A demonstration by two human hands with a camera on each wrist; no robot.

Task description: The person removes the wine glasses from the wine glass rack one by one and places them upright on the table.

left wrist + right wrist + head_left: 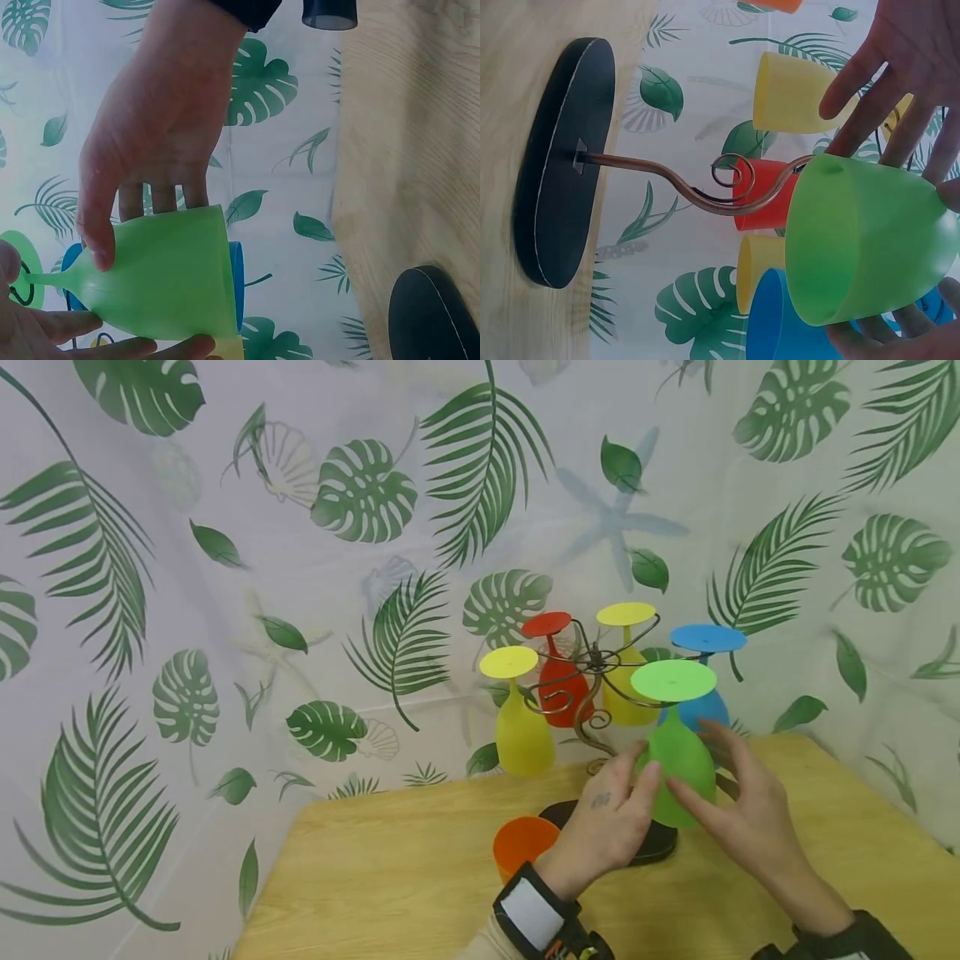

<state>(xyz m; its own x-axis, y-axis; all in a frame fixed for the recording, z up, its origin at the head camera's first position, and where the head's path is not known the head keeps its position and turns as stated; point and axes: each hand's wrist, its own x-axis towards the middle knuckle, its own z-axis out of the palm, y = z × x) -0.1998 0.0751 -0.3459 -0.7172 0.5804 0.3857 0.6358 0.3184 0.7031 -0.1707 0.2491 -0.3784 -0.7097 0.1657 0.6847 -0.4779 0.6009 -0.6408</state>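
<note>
A green wine glass (682,768) hangs upside down, its foot resting in a curled wire loop of a bronze-coloured rack (597,658). My left hand (611,814) is at its left side, fingers mostly straight and spread, some reaching behind the bowl. From the right, my right hand (757,810) surrounds the bowl loosely, its thumb in front and fingers extending behind, as the left wrist view shows. Partly hidden behind the green glass hangs a blue wine glass (708,639). In the right wrist view, the green bowl (885,240) shows its open mouth.
Yellow glasses (525,735) and a red glass (562,693) hang around the rack. An orange cup (525,843) stands by my left wrist, partly hidden. The rack's black base (562,165) sits on the wooden table (375,868). Behind hangs a leaf-patterned cloth (247,710).
</note>
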